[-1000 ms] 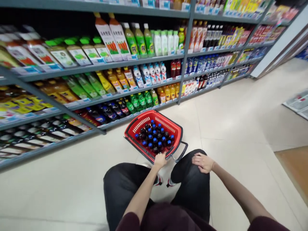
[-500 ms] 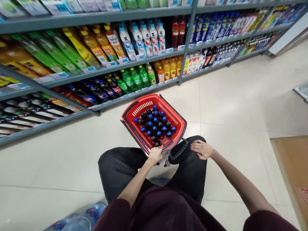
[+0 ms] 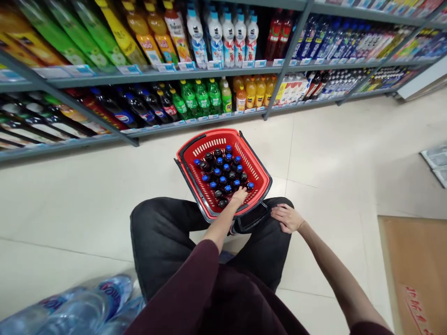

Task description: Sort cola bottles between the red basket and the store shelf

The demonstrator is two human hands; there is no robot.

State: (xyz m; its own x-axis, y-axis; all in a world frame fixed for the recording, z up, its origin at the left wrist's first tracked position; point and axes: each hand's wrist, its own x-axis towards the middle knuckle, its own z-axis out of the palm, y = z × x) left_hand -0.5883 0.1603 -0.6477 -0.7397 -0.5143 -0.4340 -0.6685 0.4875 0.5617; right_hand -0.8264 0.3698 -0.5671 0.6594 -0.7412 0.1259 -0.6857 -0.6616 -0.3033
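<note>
A red shopping basket (image 3: 185, 153) with black handles stands on the floor in front of my knees. Inside it are several upright dark bottles (image 3: 222, 180) with blue or black caps. My left hand (image 3: 239, 196) reaches over the near rim into the basket. Its fingers stretch out among the bottles, close to a blue-capped bottle (image 3: 236, 184) and another blue-capped one (image 3: 250, 186) at the right. Whether the fingertips touch a bottle is hard to see. My right hand (image 3: 287, 217) lies flat on my right knee, holding nothing.
Shelves (image 3: 167, 79) of drink bottles run across the far side. Large clear water bottles (image 3: 87, 304) lie at the lower left. A brown cardboard sheet (image 3: 415, 260) is on the floor at the right, with a grey flat object (image 3: 436, 163) beyond it.
My left hand has moved from the basket's near rim forward and right, in among the bottles. My right hand stays on the knee. The view has tilted downward.
</note>
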